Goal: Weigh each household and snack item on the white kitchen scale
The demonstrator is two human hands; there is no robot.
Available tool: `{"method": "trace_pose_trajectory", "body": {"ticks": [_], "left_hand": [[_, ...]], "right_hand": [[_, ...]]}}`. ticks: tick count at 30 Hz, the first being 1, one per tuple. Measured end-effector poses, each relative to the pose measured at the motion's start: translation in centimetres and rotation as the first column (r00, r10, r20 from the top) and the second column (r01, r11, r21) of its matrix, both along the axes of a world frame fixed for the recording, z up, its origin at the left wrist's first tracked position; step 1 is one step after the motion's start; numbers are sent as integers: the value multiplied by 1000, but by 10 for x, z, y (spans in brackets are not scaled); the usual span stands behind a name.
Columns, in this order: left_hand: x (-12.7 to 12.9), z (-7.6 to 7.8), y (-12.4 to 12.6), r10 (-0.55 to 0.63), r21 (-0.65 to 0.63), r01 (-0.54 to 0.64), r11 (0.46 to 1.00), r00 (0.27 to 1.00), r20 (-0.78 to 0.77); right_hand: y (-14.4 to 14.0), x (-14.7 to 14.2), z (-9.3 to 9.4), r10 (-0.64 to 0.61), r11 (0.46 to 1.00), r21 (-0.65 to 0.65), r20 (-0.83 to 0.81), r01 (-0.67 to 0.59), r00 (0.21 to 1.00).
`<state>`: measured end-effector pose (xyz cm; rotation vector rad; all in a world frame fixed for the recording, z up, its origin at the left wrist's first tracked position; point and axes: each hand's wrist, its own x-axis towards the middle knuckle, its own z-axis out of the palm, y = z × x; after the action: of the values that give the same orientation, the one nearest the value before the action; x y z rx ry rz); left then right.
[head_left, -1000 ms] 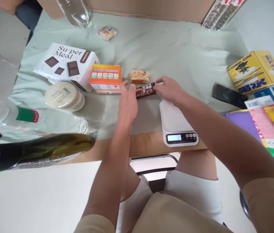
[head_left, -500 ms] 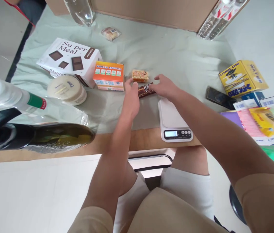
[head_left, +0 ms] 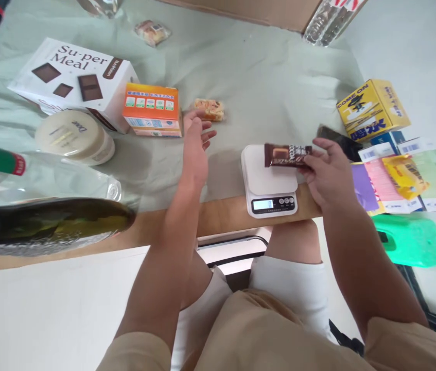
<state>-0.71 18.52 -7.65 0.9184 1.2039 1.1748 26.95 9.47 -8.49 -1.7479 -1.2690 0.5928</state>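
Observation:
Pinched by its right end, a dark brown wrapped chocolate bar [head_left: 284, 155] is in my right hand [head_left: 328, 170], over the plate of a white kitchen scale [head_left: 266, 180]. Whether the bar touches the plate I cannot tell. The scale's small display is lit. My left hand [head_left: 197, 139] holds nothing, its fingers apart. Just beyond its fingertips lies a wrapped nougat-like snack [head_left: 210, 109]. An orange box [head_left: 153, 111] stands left of that hand.
At the left are a white Su-per Meal box [head_left: 74, 77], a cream tub [head_left: 74, 138], a clear bottle [head_left: 63, 178] and a dark green bottle [head_left: 59, 219]. A yellow box [head_left: 370, 111], a phone [head_left: 339, 140], leaflets [head_left: 364, 185] and a green container [head_left: 413, 239] are at the right.
My right hand has picked up the chocolate bar from the cloth and carried it right, over the scale. My left hand stays near the wrapped snack. The camera view has shifted.

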Motion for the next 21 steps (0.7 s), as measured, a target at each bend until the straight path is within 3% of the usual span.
{"method": "trace_pose_trajectory", "body": {"ticks": [4,10,13,17,19,21], "left_hand": [[11,-8,-5,-56,16,57,998,997,-57],[13,-27,-10,-87,116,117,986,968,-234],[9,-30,-21,-3,283,95,954,951,-309],[11,-29,-44,178,584,62,809,922,-344],[16,-27,-52,222,609,70,790,893,-392],[21,-25,-53,249,560,57,827,855,-455]], "right_hand": [[-15,-3,-5,-145,989,-60,-169,136,975],[-30,-13,3,-165,986,13,129,165,978],[-54,-10,-17,-204,973,112,23,200,979],[-75,-14,-45,-257,945,215,21,246,966],[-76,-17,-45,-251,943,248,91,222,964],[-70,-18,-36,-218,951,259,173,169,961]]}}
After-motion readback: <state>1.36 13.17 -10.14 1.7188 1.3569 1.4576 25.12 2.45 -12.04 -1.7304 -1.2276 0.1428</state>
